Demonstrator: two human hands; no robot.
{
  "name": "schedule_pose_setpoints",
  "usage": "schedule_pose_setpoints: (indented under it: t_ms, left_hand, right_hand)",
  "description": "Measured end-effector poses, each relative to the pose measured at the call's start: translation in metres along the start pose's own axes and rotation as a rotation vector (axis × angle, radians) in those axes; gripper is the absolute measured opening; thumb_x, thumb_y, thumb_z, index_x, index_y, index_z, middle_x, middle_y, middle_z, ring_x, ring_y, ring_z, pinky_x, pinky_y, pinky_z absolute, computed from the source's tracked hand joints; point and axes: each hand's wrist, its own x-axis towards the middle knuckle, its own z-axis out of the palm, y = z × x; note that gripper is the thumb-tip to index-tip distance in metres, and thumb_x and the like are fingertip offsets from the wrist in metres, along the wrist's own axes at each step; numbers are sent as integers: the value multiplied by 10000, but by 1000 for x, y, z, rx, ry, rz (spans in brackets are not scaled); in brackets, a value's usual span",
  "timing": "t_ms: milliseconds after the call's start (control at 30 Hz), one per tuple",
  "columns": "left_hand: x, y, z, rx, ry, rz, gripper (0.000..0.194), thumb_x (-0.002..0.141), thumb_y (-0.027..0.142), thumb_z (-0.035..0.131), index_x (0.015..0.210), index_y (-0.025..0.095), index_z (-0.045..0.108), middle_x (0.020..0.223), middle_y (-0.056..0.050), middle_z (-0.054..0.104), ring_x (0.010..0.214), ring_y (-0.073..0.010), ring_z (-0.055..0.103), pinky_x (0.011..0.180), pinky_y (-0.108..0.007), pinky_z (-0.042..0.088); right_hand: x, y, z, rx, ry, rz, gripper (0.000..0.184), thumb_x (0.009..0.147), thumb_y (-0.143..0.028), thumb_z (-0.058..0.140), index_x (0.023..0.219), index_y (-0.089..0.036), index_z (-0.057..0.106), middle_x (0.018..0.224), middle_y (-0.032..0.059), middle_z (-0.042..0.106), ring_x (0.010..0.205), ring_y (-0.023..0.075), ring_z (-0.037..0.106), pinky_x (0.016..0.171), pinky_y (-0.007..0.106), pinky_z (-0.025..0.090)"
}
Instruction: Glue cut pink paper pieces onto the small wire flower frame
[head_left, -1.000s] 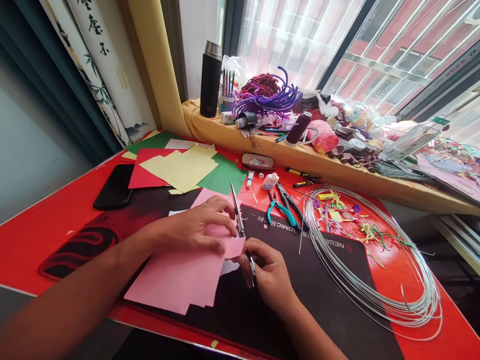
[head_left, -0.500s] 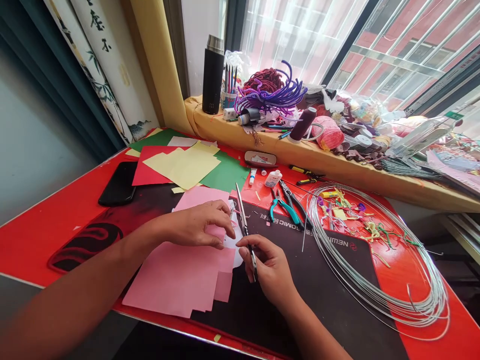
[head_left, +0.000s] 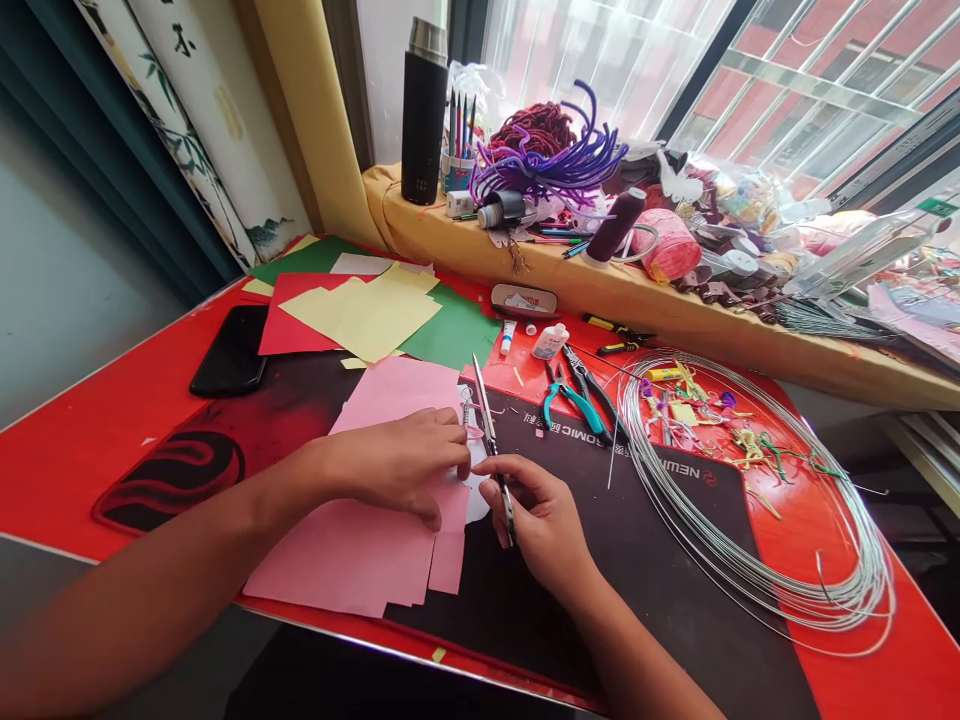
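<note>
My right hand [head_left: 544, 515] is closed on a pair of scissors [head_left: 487, 418], whose narrow blades point away from me over the dark mat. My left hand [head_left: 397, 462] lies over pink paper [head_left: 352, 555], its thumb apart from the bent fingers, and its fingertips touch the sheets. Several pink sheets overlap beneath it, with stepped cut edges at the near side. Partly under the pink paper is a white sheet [head_left: 478, 500] with a small drawn figure. Between the two hands there is only a narrow gap.
A big wire coil [head_left: 862, 580] lies at the right, beside teal-handled pliers [head_left: 577, 405] and a white bottle [head_left: 551, 341]. Yellow paper [head_left: 367, 310], red and green sheets and a black phone [head_left: 230, 350] are at the back left. Craft supplies crowd the windowsill, with a thermos [head_left: 424, 115].
My left hand has lowered onto the pink paper, its fingers coming closer together. The upper pink sheet has shifted slightly to cover more of the white sheet. The scissors stay in my right hand.
</note>
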Motion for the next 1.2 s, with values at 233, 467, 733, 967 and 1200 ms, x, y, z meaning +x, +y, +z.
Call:
schedule_pose_setpoints:
  t_ms: [233,467,733,967,1200]
  left_hand:
    - [4,6,1,66,-76,-35,312,773,220,929,944,217,667,997,-51,689,1068,-297,593,887,-362,451]
    - [-9,9,-3,125,-32,-63,560,679,316,1009,1110,225,663,1217,-70,669,1139,-312,569,961,-378,435]
    - [-6,14,-5,171,-120,-119,452,703,268,997,1019,225,677,1010,-46,682,1029,-294,569,833,-341,412]
    - [-6,12,-6,128,-123,-150,376,699,219,993,937,213,702,1003,-47,662,1053,-294,585,828,-335,435]
    - [-10,12,-5,91,-38,-34,397,823,126,827,1181,239,696,1153,-70,698,1120,-299,626,943,-366,482]
  right_hand:
    - [-1,4,-1,-27,14,-18,313,939,-510,790,1037,-215,828,549,-76,462,430,111,490,426,233,418]
    - [-1,4,-2,-3,22,-14,272,945,-470,781,1035,-218,827,556,-71,480,427,104,480,419,228,412]
    - [-1,3,0,-27,15,0,265,945,-456,776,1040,-213,825,565,-69,488,424,103,483,427,234,424]
    - [-1,5,-1,-41,10,-17,290,943,-486,791,1056,-221,826,565,-71,485,423,104,485,419,232,426]
    - [-1,8,-2,-61,8,-40,258,975,-456,757,1067,-227,830,837,23,702,453,80,506,416,227,435]
